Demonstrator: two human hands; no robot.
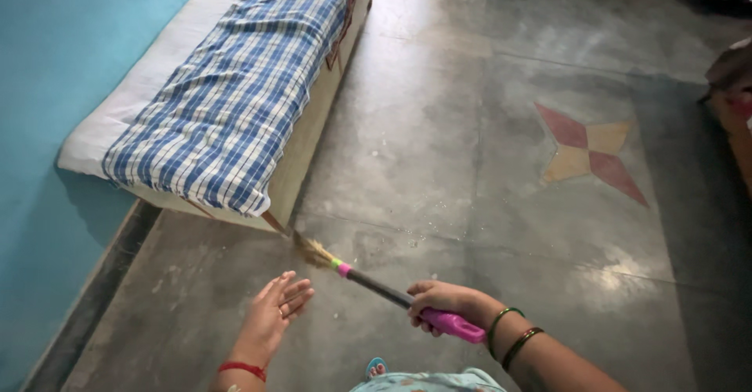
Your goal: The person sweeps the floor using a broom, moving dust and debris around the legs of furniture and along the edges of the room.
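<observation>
In the lower middle of the frame the right hand [440, 304] is wrapped tight around the pink grip of a broom [376, 285], bangles on that wrist; the broom's dark shaft slants up and left, its straw bristles reaching the lower corner of the bed [301, 161]. The left hand [272, 319] hovers lower left of centre, fingers spread and holding nothing, just beside the shaft; a blue checked sheet [235, 94] covers the bed at upper left, against the turquoise wall [55, 71]; a red-and-yellow star inlay [589, 151] marks the grey floor [407, 126] at right.
</observation>
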